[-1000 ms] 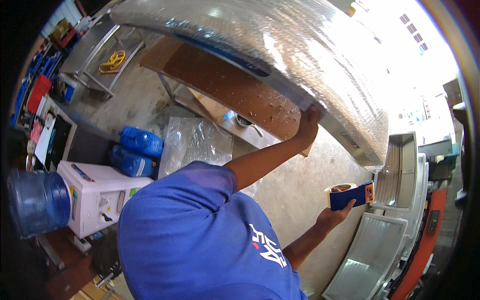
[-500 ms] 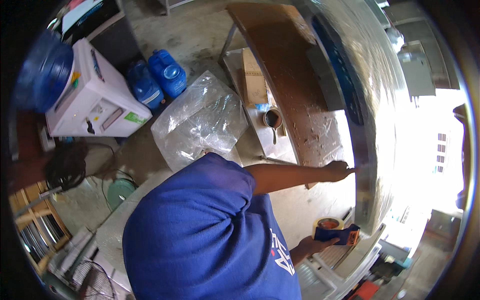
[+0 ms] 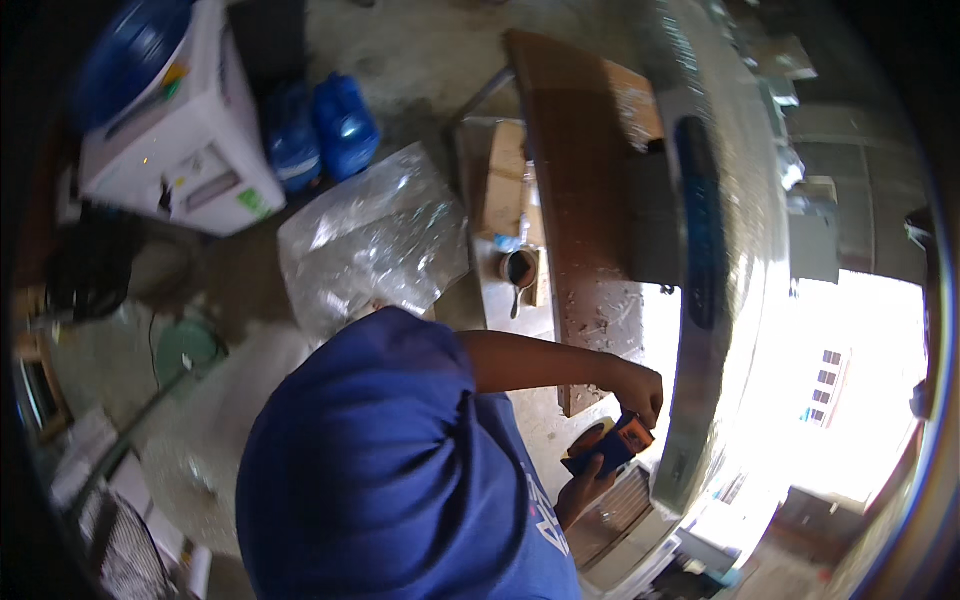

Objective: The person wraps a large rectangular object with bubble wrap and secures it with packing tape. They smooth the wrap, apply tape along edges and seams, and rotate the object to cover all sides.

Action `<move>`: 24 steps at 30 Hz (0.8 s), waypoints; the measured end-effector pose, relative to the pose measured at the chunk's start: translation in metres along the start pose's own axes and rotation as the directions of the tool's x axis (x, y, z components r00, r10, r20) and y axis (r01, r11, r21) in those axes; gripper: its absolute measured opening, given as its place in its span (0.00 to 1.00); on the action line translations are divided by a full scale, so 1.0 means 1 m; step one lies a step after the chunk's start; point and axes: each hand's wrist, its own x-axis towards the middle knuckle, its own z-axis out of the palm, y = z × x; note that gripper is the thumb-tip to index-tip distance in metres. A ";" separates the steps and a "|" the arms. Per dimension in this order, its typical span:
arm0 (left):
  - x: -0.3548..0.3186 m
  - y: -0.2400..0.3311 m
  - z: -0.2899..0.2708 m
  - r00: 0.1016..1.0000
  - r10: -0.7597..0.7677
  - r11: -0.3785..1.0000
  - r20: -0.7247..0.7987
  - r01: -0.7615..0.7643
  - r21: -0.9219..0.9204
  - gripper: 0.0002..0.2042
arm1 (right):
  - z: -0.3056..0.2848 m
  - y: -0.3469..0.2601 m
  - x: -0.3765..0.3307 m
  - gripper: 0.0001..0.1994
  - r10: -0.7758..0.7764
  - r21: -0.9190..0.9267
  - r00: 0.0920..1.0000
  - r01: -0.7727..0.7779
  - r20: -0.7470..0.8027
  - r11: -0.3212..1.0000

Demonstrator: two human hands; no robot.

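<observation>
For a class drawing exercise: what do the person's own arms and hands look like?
The left arm leaves a blue short sleeve, part of a blue shirt with a white marking on the front. The right sleeve is hidden. The left hand and right hand wear no gloves; finer details are blurred.

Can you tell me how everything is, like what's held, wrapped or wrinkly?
Tape dispenser: held, tilted
Right hand: closed around the dispenser
Left hand: bent, by the dispenser's orange end; grip unclear
Big long item: wrapped in clear plastic
Plastic sheet: wrinkled
Brown tabletop: scattered with scraps
</observation>
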 end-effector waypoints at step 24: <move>0.253 0.080 0.012 0.921 0.081 -0.202 0.382 -0.360 0.911 0.47 | 0.039 -0.068 0.053 0.22 0.155 0.261 0.766 0.018 -0.624 0.965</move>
